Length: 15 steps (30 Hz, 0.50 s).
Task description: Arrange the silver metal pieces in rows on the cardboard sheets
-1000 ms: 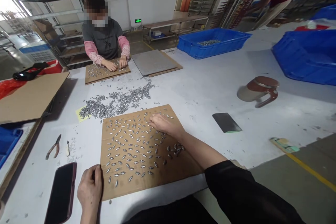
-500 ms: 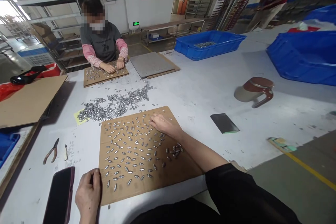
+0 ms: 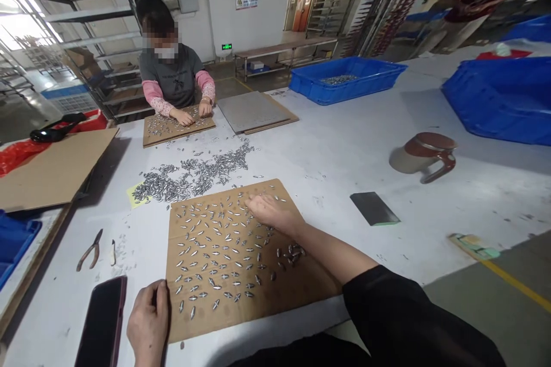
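A brown cardboard sheet (image 3: 206, 321) lies on the white table in front of me, dotted with small silvery pointed pieces (image 3: 215, 304). Over its far part, my right hand (image 3: 266, 209) bends its fingers down onto the board; whatever is between the fingertips is too small to make out. My left hand (image 3: 148, 318) is closed at the board's near left edge, thumb along the edge, and its grip is partly hidden. Beyond the board spreads a loose heap of the same pieces (image 3: 198, 175), partly on a yellow paper (image 3: 136, 197).
Left of the board are a phone (image 3: 101, 321), pliers (image 3: 91, 251) and a small tool (image 3: 113, 252). Rightward lie a dark block (image 3: 373, 209), a lidded mug (image 3: 424, 155) and blue bins (image 3: 344, 77). Across the table, a person (image 3: 174, 80) works at another board.
The whole view has shifted slightly, moving the scene down and right. My right hand stays over the far part of the board, its fingers slightly repositioned. My left hand keeps its place at the edge.
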### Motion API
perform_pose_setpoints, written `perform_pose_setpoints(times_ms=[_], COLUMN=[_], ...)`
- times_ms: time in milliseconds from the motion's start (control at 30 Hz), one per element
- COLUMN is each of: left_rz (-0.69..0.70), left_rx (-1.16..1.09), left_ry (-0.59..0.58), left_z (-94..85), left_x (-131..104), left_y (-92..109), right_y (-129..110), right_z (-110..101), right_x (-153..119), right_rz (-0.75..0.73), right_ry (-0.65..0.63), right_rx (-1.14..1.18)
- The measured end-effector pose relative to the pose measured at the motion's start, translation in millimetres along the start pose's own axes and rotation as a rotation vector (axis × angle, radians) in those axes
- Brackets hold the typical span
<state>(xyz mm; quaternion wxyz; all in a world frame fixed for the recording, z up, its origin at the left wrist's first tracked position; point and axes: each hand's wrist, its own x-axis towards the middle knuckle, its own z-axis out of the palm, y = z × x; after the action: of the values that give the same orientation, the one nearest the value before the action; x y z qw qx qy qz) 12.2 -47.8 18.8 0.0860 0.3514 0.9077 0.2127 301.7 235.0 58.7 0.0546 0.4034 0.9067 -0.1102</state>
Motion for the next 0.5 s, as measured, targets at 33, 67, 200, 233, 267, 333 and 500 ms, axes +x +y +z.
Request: perform_pose_setpoints(times_ms=[33, 67, 200, 233, 267, 333, 500], left_rz=[-0.003, -0.006, 0.001, 0.005, 0.015, 0.030, 0.033], left_rx=[-0.001, -0.001, -0.008, -0.012, -0.017, -0.026, -0.040], left_ry=[-0.001, 0.003, 0.026, 0.035, 0.043, 0.054, 0.062], left_z=[-0.4, -0.7, -1.9, -2.0, -2.0, -1.5, 0.4], left_x=[-0.5, -1.1, -2.8, -3.1, -3.3, -3.7, -3.7], left_y=[1.0, 1.9, 3.9, 3.9, 3.6, 2.7, 0.8], right_y=[0.8, 1.7, 3.7, 3.2, 2.3, -0.2, -1.1], right_z=[-1.1, -3.1, -13.8, -15.3, -15.9, -14.4, -6.7], right_x=[-0.1, 0.2, 7.1, 10.2, 13.5, 19.8, 28.0], right_rz=[0.004, 0.012, 0.035, 0.043, 0.052, 0.091, 0.176], right_ry=[0.008, 0.017, 0.061, 0.061, 0.056, 0.037, 0.049], right_rx=[0.004, 0.015, 0.126, 0.155, 0.181, 0.228, 0.274])
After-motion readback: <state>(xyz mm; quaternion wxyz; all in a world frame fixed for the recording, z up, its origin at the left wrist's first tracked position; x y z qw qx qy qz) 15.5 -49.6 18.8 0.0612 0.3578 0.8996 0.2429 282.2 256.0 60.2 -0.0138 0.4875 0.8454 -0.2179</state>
